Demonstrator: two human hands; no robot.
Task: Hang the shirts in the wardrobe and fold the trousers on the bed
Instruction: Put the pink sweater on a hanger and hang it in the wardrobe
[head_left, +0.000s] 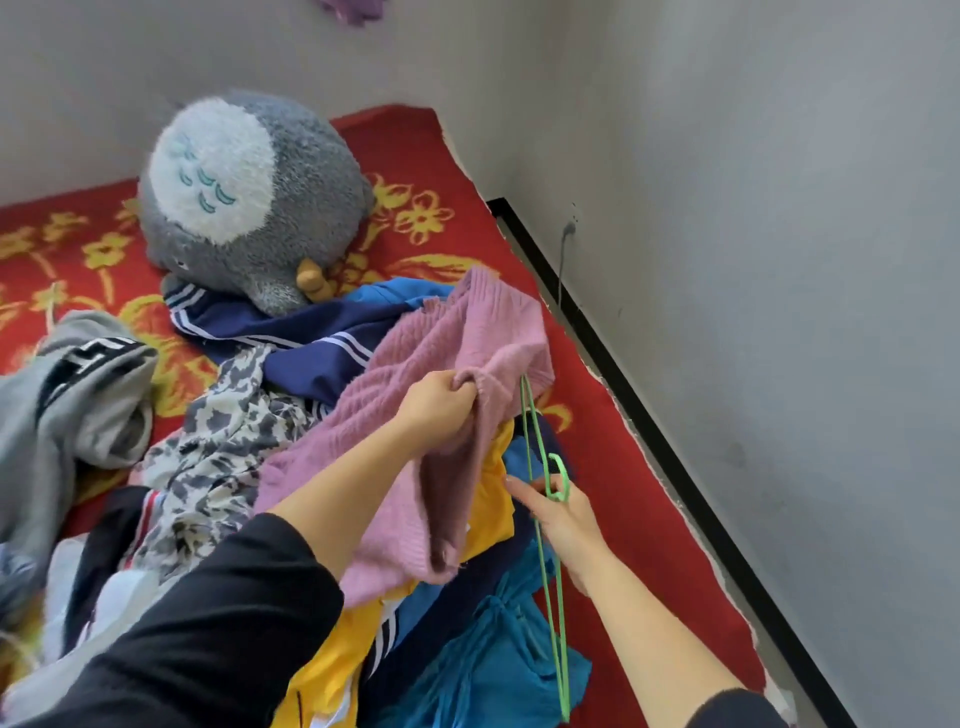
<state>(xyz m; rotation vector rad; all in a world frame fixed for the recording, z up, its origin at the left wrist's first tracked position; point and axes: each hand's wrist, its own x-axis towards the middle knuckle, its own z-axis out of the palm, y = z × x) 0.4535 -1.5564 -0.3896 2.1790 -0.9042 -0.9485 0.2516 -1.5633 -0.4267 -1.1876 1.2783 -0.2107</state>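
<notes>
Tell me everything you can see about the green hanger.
The hanger is thin and bright green, plastic or coated wire by its look. The right hand pinches its hook. The frame, seen nearly edge-on, runs lengthwise above the heaped clothes. Its far end meets the hem of the pink sweater, which the left hand grips. The sweater is not yet on it.
</notes>
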